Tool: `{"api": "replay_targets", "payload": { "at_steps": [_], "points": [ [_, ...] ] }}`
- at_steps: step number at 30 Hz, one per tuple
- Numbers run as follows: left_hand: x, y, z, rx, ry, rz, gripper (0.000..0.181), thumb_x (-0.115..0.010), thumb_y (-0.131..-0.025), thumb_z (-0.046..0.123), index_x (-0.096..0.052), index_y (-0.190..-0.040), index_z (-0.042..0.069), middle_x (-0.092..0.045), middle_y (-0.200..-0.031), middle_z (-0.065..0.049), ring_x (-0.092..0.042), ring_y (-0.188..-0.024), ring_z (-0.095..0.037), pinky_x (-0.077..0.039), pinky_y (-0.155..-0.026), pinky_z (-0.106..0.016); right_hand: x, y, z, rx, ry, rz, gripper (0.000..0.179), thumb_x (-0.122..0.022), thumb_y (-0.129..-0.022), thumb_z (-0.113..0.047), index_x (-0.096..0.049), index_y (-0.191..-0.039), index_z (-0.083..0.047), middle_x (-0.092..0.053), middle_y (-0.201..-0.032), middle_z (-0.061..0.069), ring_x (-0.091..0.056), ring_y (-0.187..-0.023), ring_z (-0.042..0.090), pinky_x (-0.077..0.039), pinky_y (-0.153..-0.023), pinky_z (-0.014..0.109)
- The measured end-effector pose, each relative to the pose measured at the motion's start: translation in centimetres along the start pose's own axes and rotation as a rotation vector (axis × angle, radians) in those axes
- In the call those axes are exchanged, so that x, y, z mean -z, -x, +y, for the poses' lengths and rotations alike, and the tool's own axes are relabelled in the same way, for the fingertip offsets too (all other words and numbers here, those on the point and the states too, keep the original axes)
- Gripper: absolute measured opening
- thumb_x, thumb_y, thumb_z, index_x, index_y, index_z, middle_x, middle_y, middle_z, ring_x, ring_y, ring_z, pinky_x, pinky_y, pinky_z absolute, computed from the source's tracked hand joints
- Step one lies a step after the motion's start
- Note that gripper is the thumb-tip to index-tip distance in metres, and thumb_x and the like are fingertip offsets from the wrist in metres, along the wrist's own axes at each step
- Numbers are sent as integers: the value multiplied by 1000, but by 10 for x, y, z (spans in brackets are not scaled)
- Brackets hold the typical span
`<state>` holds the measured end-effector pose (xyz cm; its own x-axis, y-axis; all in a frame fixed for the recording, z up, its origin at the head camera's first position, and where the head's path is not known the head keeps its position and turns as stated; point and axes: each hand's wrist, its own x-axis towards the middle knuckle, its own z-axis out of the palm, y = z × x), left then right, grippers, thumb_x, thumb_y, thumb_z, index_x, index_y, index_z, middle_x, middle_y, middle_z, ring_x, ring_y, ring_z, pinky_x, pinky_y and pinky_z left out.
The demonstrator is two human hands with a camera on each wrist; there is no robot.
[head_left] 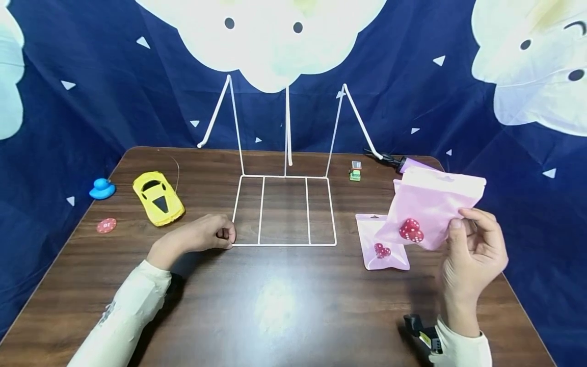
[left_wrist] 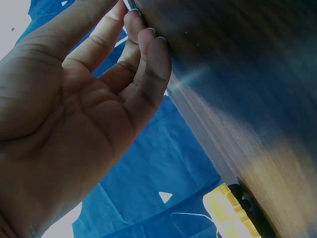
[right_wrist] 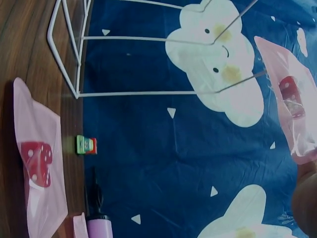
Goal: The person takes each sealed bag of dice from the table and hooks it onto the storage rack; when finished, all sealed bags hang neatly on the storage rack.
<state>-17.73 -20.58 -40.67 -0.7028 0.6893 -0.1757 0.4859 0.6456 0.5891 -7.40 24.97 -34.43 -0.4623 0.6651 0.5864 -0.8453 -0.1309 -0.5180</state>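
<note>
A white wire rack [head_left: 285,177] with upright hooked prongs stands on the table. My left hand [head_left: 197,235] pinches its front left corner. In the left wrist view the same hand [left_wrist: 94,94] has its fingers bent, and the tips meet near the top edge. My right hand [head_left: 474,255] holds a pink pouch [head_left: 426,201] with red dice showing through, raised above the table and gripped between thumb and fingers. Below and left of it lies a second pink pouch [head_left: 373,232], partly covered by the raised one. The right wrist view shows the lying pouch [right_wrist: 47,129] and the held pouch [right_wrist: 280,64].
To the left sit a yellow toy car [head_left: 158,199], a blue rubber duck [head_left: 102,189] and a red poker chip [head_left: 107,226]. A small green toy [head_left: 355,175] lies right of the rack. Behind the held pouch is a purple tool with a black tip [head_left: 394,162].
</note>
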Motion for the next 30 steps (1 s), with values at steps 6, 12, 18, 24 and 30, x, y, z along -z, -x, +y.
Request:
{"api": "replay_targets", "payload": {
  "at_steps": [6, 12, 18, 24, 30],
  "points": [
    [-2, -1, -2, -7, -6, 0, 16, -82, -90, 3, -70, -85, 14, -60, -80, 7, -53, -74, -7, -47, -68, -28, -5, 4, 0, -2, -14, -16, 21, -75, -81, 26, -64, -99, 29, -65, -95, 27, -61, -77, 22, -53, -67, 22],
    [1, -2, -2, -7, -12, -1, 16, -83, -91, 5, -70, -86, 14, -60, -80, 7, -53, -74, -8, -46, -68, -29, -14, 10, 0, -9, -29, -11, 20, -73, -82, 26, -63, -99, 30, -64, -94, 24, -53, -69, 18, -47, -61, 19],
    [2, -3, -1, -4, -19, 3, 16, -83, -91, 5, -70, -85, 14, -59, -80, 7, -52, -73, -8, -46, -68, -29, -24, 15, 1, -13, -42, -11, 17, -75, -82, 24, -65, -96, 26, -65, -96, 25, -59, -75, 19, -51, -67, 20],
    [0, -1, -2, 3, -8, 0, 17, -83, -91, 4, -71, -85, 14, -60, -80, 7, -53, -73, -8, -46, -67, -28, -30, 18, 2, -20, -46, -39, 18, -75, -83, 23, -63, -97, 27, -65, -98, 23, -63, -83, 22, -55, -75, 23],
    [-1, -1, -2, 10, -8, -3, 17, -83, -91, 5, -70, -85, 14, -59, -80, 7, -53, -74, -8, -46, -68, -29, -35, 18, 2, -23, -51, -49, 19, -76, -83, 22, -63, -97, 27, -65, -98, 23, -63, -84, 22, -56, -76, 23]
  ]
}}
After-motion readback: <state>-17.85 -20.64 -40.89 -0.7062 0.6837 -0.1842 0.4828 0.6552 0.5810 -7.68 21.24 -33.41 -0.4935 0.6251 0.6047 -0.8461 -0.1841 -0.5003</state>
